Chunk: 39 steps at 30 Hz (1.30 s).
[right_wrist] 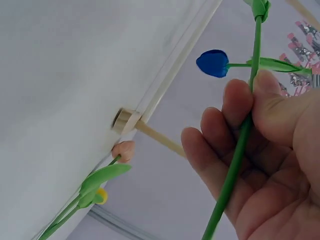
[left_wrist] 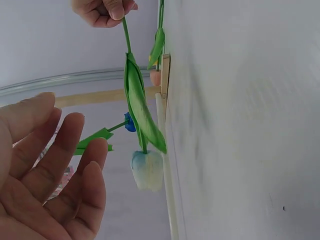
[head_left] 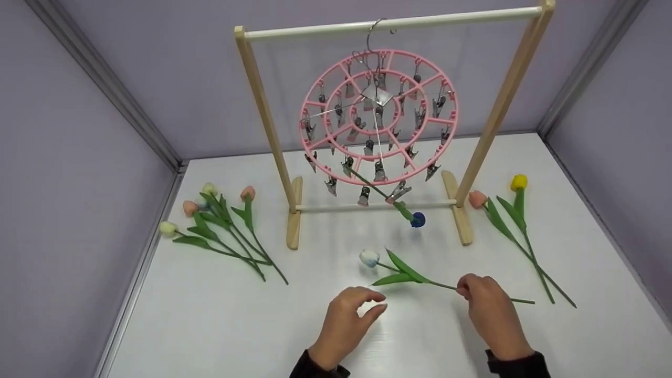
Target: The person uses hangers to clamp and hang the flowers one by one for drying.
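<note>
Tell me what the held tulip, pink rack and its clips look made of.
Held tulip: probably artificial, matte plastic or foam; its green looks uniform. Pink rack: likely smooth moulded plastic, evenly coloured. Clips: apparently shiny metal, from silvery glints.

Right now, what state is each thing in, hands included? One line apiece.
White-blue tulip: held by its stem
Right hand: pinching that stem
Left hand: fingers relaxed, holding nothing
Wooden stand: upright
Pink hanger: hanging from the stand
Blue tulip: clipped to the hanger, flower downward
Most other clips: dangling, flowerless
Left-side tulips: lying, stems overlapping
Yellow tulip: lying, stem crossed
Peach tulip, right side: lying, stem crossed
</note>
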Available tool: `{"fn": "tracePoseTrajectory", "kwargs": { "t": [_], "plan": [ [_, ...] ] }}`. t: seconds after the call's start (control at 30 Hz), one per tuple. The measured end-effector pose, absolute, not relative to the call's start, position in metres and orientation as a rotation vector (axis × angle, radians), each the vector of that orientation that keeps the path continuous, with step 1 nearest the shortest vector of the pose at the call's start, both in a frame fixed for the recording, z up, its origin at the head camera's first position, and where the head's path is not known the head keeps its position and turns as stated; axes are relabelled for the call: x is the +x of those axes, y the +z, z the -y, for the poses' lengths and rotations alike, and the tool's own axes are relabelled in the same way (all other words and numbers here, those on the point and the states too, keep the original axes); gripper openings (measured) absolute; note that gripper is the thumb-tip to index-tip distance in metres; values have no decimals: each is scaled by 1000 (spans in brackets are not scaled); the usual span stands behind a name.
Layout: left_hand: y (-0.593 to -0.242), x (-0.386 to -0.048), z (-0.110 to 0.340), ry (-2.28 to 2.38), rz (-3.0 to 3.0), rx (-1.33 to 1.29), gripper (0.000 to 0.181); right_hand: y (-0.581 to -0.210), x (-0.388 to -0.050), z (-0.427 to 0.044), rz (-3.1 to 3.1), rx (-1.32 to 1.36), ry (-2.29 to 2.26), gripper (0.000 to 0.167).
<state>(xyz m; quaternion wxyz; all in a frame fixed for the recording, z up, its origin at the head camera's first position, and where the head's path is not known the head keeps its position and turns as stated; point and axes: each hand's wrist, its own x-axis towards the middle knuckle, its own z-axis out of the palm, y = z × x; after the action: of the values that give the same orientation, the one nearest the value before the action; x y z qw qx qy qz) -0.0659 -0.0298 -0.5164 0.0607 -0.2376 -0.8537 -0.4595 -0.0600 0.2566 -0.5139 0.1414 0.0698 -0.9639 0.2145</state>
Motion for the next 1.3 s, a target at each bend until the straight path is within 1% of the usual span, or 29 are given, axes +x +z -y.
{"fn": "tracePoseTrajectory", "kwargs": {
  "t": [0.23, 0.5, 0.6, 0.8, 0.97, 1.03, 1.1, 1.13, 1.17, 1.27, 1.3],
  "plan": [
    [-509, -64, 23, -1124, 2497, -835, 14, -509, -53, -231, 2628, 345, 550, 26],
    [-507, -70, 14, -843, 2414, -912, 25, -492, -48, -206, 2656, 408, 524, 24],
    [-507, -72, 11, -728, 2414, -915, 26, -486, -47, -200, 2652, 435, 504, 25],
    [-505, -73, 9, -606, 2435, -885, 20, -475, -45, -191, 2598, 500, 489, 28],
    [-504, -74, 10, -593, 2414, -853, 4, -470, -45, -187, 2561, 580, 468, 30],
    [-505, -75, 11, -602, 2402, -842, 3, -469, -45, -186, 2518, 626, 473, 28],
    [-505, -75, 12, -610, 2394, -831, 3, -467, -46, -185, 2435, 676, 489, 12],
    [-505, -75, 12, -617, 2390, -824, 3, -466, -46, -185, 2382, 699, 504, 8],
    [-504, -75, 12, -629, 2384, -816, 3, -465, -46, -184, 2312, 722, 524, 12],
    [-502, -77, 14, -706, 2381, -780, 5, -463, -46, -183, 2120, 742, 579, 34],
    [-501, -77, 14, -746, 2384, -765, 5, -462, -45, -183, 2077, 729, 599, 33]
  ]
}}
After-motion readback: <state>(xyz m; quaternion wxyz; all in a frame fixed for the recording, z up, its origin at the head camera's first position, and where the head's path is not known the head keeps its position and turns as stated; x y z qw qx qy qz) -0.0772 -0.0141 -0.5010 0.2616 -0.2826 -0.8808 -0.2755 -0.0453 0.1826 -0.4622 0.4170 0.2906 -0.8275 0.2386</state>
